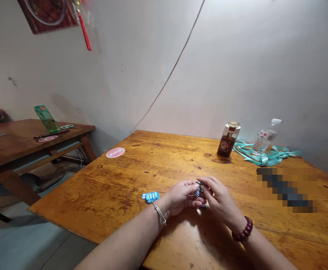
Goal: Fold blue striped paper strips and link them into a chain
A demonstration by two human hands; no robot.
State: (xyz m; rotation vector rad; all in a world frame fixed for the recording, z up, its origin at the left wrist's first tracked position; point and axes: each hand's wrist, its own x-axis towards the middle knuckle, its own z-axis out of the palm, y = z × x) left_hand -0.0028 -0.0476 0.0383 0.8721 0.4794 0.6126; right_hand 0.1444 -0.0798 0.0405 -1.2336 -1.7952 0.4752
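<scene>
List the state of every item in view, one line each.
Left hand, curled beside the small blue-and-white piece
Right hand, pinching that piece
Blue-and-white strip, lying flat on the table
Brown bottle, upright, lid on
Plastic water bottle, capped
Teal ribbon, loosely heaped

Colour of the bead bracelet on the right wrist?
Dark reddish-brown beads: the bead bracelet shows best in the head view.

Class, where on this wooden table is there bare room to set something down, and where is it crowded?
Bare wood lies between the pink sticker and blue strips. The far corner is crowded: brown bottle, water bottle, teal ribbon.
</scene>
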